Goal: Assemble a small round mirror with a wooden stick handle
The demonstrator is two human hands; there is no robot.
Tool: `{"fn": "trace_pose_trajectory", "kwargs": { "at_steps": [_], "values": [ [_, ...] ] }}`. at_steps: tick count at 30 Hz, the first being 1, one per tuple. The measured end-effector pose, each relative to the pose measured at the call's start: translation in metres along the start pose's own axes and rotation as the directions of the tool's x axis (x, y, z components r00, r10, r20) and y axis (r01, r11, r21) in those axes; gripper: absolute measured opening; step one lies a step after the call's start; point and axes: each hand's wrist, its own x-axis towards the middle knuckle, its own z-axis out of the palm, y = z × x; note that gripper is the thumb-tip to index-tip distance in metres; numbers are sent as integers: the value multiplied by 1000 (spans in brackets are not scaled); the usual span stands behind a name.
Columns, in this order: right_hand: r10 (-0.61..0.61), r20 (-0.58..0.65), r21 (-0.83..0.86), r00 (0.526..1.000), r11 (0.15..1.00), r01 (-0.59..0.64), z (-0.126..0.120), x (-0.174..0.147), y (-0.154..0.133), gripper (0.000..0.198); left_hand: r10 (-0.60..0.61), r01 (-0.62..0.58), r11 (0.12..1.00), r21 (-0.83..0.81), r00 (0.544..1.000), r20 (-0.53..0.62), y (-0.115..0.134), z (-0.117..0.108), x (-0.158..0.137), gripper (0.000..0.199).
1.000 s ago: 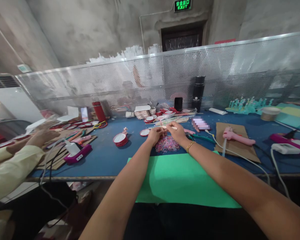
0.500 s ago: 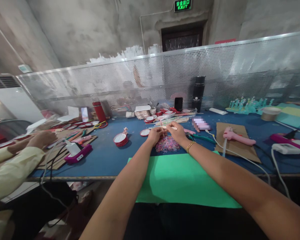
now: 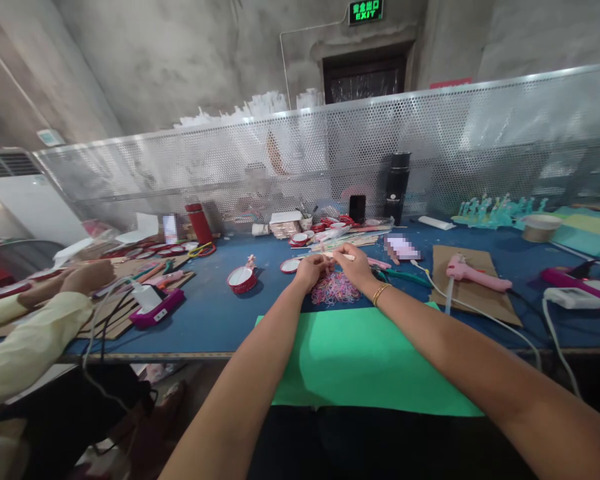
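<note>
Close together at the middle of the table, my left hand [image 3: 311,272] and my right hand [image 3: 354,267] both have their fingers pinched. A slim pale stick [image 3: 349,257] lies between them, its right end poking out past my right fingers. My left fingertips close at its other end; the detail there is too small to make out. Right below both hands is a loose pile of small multicoloured rubber bands [image 3: 335,290]. A green sheet [image 3: 370,360] lies under my forearms, from the table edge over my lap.
To the right, a pink glue gun [image 3: 480,275] rests on cardboard [image 3: 500,303], with a white cable nearby. Round red-rimmed tins [image 3: 242,280] stand left of my hands. Behind are a phone [image 3: 403,247] and a black bottle [image 3: 397,187]. A co-worker's hands [image 3: 87,277] work at far left.
My hands stay almost in place, still pinched around the pale stick. At the far left, the co-worker's arm has shifted slightly.
</note>
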Motion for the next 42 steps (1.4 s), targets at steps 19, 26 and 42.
{"fn": "trace_pose_trajectory", "kwargs": {
  "at_steps": [19,26,42],
  "values": [
    [21,-18,-11,1000,1000,-21,-1,3,6,16,3,-3,1000,-16,1000,11,-2,-1,2,26],
    [32,-12,29,999,999,-32,-1,1,3,15,-16,16,999,-30,1000,3,4,2,-3,26],
    [16,0,-5,1000,1000,-16,0,1,1,16,0,0,1000,-13,1000,12,1,-1,-1,25]
  ]
}}
